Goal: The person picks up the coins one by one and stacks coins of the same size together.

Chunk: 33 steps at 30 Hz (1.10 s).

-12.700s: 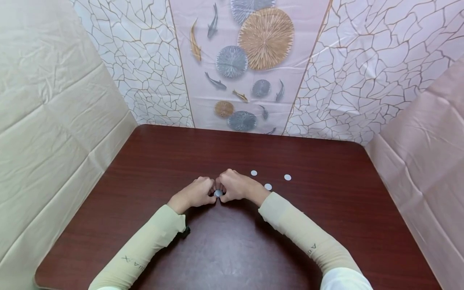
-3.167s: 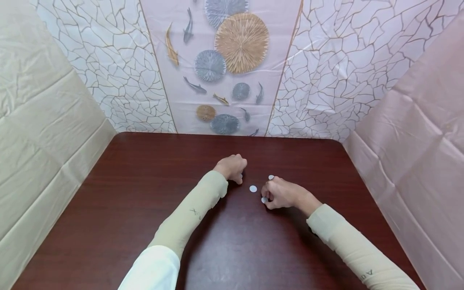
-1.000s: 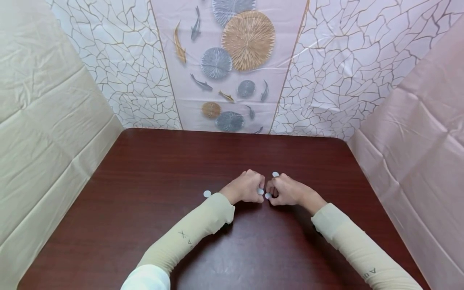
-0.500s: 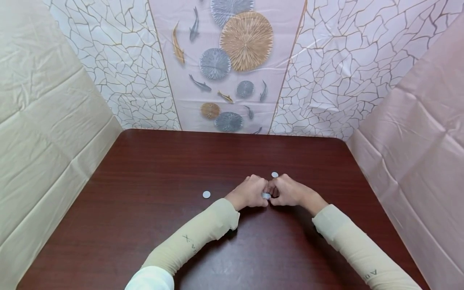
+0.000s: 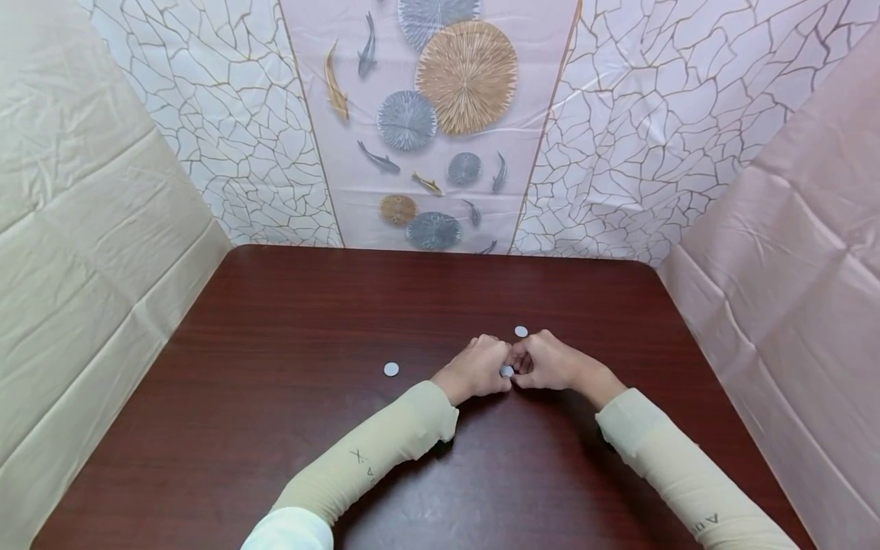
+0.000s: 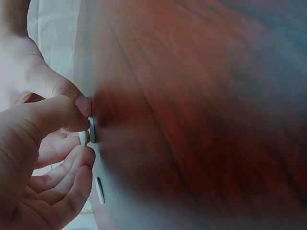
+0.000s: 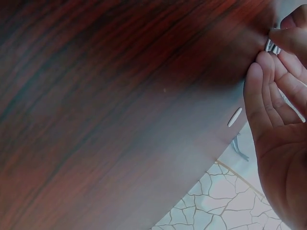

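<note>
In the head view my left hand [image 5: 479, 367] and right hand [image 5: 553, 363] meet right of the table's middle, fingertips close together. Between them shows a small round pale disc [image 5: 507, 371]. In the left wrist view my left thumb and fingers pinch one thin disc [image 6: 83, 138] by its edges, tilted against a second disc [image 6: 92, 129] standing just beyond it, at my right thumb. The right wrist view has the discs [image 7: 272, 46] close face to face, between the thumb and fingertips of my right hand [image 7: 283, 110].
One loose white disc [image 5: 521, 331] lies just behind the hands; another disc [image 5: 391, 370] lies to the left, beside my left forearm. The dark red-brown table [image 5: 309, 321] runs back to a patterned cloth wall [image 5: 467, 153], with pale cloth on both sides.
A disc now lies farther left than 3.2 s ago. Over the last second my left hand has brought its disc rightward against the one at my right hand, which has barely moved.
</note>
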Each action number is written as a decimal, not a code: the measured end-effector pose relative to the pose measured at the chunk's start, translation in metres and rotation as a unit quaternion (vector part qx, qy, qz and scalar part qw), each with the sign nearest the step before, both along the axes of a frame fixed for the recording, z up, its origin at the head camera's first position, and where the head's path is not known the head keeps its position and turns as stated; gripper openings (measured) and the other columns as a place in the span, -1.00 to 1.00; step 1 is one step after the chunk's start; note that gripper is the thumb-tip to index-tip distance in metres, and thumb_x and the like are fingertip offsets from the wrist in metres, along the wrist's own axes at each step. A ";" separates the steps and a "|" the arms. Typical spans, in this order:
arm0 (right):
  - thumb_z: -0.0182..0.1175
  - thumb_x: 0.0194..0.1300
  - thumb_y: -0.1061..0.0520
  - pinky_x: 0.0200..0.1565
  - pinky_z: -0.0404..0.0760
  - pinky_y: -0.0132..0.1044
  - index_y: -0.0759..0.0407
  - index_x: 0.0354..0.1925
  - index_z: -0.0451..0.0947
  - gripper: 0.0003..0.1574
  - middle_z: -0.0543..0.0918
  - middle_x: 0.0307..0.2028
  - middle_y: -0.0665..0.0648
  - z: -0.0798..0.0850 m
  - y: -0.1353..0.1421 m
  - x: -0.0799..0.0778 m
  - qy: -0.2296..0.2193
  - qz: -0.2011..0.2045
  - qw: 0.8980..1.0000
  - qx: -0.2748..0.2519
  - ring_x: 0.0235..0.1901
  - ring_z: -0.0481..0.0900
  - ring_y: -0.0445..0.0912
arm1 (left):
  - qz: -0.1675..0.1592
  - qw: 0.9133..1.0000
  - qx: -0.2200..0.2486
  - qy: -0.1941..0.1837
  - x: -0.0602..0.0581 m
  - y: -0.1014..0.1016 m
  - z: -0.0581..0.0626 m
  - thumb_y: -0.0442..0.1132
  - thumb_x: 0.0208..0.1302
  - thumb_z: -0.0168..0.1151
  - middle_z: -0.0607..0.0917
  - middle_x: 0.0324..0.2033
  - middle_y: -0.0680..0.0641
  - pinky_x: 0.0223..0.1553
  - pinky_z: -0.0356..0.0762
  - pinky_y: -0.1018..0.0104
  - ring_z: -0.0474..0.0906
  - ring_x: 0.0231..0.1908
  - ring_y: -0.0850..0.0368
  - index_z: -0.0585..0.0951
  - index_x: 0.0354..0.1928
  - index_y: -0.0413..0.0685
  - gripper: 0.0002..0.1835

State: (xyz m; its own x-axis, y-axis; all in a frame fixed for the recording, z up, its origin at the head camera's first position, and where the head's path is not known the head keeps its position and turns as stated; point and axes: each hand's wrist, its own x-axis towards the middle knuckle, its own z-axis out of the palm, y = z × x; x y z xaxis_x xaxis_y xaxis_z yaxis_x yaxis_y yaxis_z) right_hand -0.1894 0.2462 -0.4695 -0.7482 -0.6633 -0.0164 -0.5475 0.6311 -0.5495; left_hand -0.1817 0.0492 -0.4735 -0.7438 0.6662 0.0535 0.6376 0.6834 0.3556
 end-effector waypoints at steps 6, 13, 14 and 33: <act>0.48 0.13 0.27 -0.29 0.71 -0.44 0.13 -0.29 0.77 -0.86 0.78 -0.40 -0.04 0.000 0.000 0.000 0.000 -0.007 1.000 0.008 -0.41 0.70 -0.33 | -0.007 1.000 -0.004 0.002 0.000 0.001 -0.002 -0.27 0.16 0.46 0.49 -0.51 0.13 -0.36 0.41 0.42 0.46 -0.39 0.23 0.64 -0.37 0.00 -0.87; 0.48 0.09 0.27 -0.29 0.70 -0.44 0.16 -0.27 0.77 -0.83 0.79 -0.39 -0.02 0.001 0.000 0.000 -0.005 -0.011 1.000 0.010 -0.42 0.69 -0.34 | -0.005 1.000 -0.013 0.013 0.000 0.001 -0.003 -0.26 0.16 0.46 0.54 -0.48 0.10 -0.35 0.47 0.38 0.51 -0.37 0.21 0.65 -0.32 0.00 -0.87; 0.49 0.09 0.28 -0.29 0.70 -0.44 0.16 -0.27 0.77 -0.83 0.79 -0.39 -0.01 0.001 0.000 0.000 -0.006 -0.011 1.000 0.009 -0.42 0.69 -0.35 | -0.005 1.000 -0.015 0.014 0.000 0.001 -0.003 -0.26 0.17 0.45 0.54 -0.47 0.10 -0.34 0.48 0.38 0.52 -0.37 0.21 0.65 -0.31 0.00 -0.87; 0.47 0.12 0.27 -0.27 0.71 -0.43 0.18 -0.23 0.77 -0.81 0.79 -0.38 -0.02 0.001 -0.001 0.002 -0.012 -0.020 1.000 0.010 -0.39 0.72 -0.30 | -0.012 1.000 -0.015 0.020 -0.002 -0.002 -0.008 -0.23 0.21 0.45 0.52 -0.49 0.12 -0.29 0.49 0.33 0.52 -0.37 0.21 0.64 -0.29 -0.01 -0.86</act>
